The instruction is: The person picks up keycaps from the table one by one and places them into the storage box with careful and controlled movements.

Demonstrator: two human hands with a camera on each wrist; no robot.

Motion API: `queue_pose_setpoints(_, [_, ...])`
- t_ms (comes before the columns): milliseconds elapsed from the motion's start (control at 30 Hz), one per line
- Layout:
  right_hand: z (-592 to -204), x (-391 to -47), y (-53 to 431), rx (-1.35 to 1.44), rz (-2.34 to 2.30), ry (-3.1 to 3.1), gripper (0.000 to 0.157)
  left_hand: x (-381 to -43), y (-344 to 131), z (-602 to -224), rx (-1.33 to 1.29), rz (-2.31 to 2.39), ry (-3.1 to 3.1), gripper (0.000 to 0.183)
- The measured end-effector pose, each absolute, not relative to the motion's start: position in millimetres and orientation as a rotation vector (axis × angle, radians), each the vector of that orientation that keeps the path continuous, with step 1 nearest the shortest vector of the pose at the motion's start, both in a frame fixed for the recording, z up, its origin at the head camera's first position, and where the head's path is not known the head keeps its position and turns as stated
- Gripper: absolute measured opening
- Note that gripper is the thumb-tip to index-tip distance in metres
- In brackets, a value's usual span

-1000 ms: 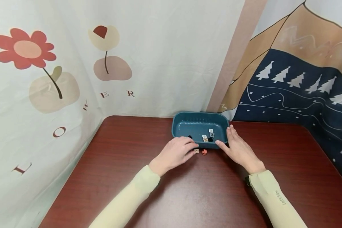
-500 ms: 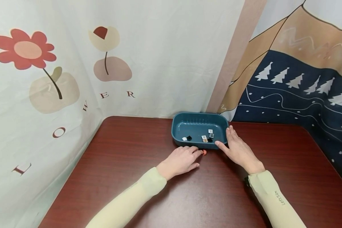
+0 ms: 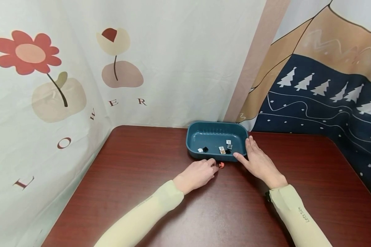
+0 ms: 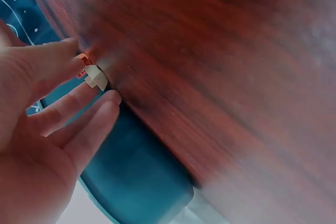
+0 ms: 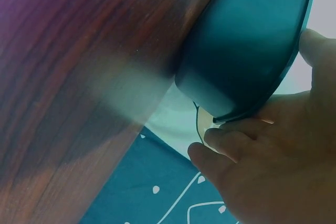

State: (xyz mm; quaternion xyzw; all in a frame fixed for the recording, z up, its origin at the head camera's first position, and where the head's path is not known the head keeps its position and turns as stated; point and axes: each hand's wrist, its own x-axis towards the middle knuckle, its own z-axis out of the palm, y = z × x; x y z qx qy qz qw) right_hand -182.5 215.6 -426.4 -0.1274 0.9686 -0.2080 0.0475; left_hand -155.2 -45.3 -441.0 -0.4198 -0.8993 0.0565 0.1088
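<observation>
A small beige keycap (image 4: 97,78) sits on the table at the near wall of the blue plastic bin (image 3: 201,157). My left hand (image 3: 198,173) bends over it with fingertips right beside it; in the left wrist view its face shows between thumb and fingers. An orange hollow piece (image 3: 221,165) lies just to its right, partly hidden in the left wrist view. My right hand (image 3: 262,164) rests against the bin's right end, thumb on the near rim and fingers fairly straight along the outside (image 5: 231,145).
Inside the bin lie white keycaps (image 3: 228,142), a black one (image 3: 205,149) and several other small pieces. The bin stands at the far edge of the reddish-brown table (image 3: 160,151), against a printed curtain (image 3: 179,68).
My left hand has drawn back from over the bin, leaving a white keycap visible inside, and moved right and nearer to the beige keycap. The right hand has stayed put.
</observation>
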Motion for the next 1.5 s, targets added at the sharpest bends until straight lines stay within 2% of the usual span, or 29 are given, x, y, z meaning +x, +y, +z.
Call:
queue_pose_setpoints(600, [-426,-183,216,-0.382,-0.636,2.943,0.105,-152,-52,-437,-1.298,0.061,-2.714,0.016])
queue_pose_setpoints(1000, [-426,-182,215,-0.385,-0.633,2.941,0.101,-146,-58,-435,-1.311,0.024,-2.697,0.022])
queue_pose_setpoints(1500, [-427,-182,216,-0.389,-0.626,2.946,0.104,-144,-62,-405,-1.219,-0.117,-2.58,0.018])
